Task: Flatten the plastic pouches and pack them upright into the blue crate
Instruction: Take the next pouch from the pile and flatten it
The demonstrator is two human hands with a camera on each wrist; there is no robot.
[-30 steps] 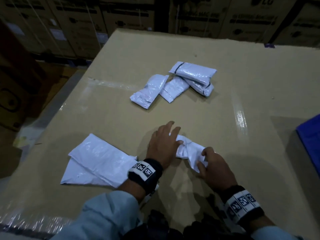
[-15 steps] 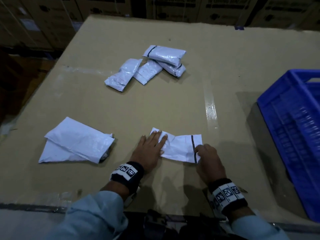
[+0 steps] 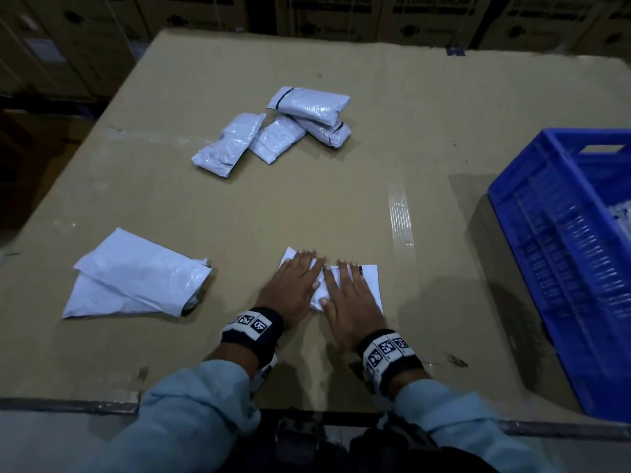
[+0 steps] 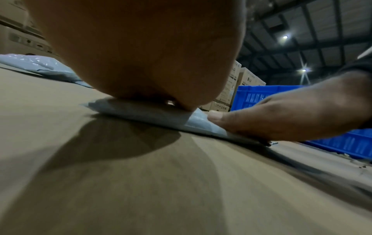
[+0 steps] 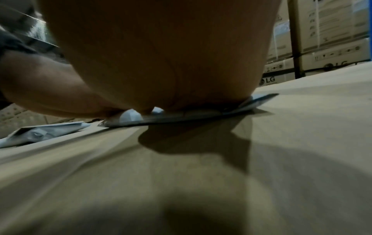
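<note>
With both palms flat and fingers straight, the left hand [image 3: 296, 288] and right hand [image 3: 350, 300] press side by side on a thin white plastic pouch [image 3: 370, 283], crinkled between them, lying on the matte cardboard surface [image 3: 307, 199]. Four plump, glossy pouches [image 3: 273, 131] sit heaped beyond; the ribbed blue crate [image 3: 560, 254] stands to the right.
</note>
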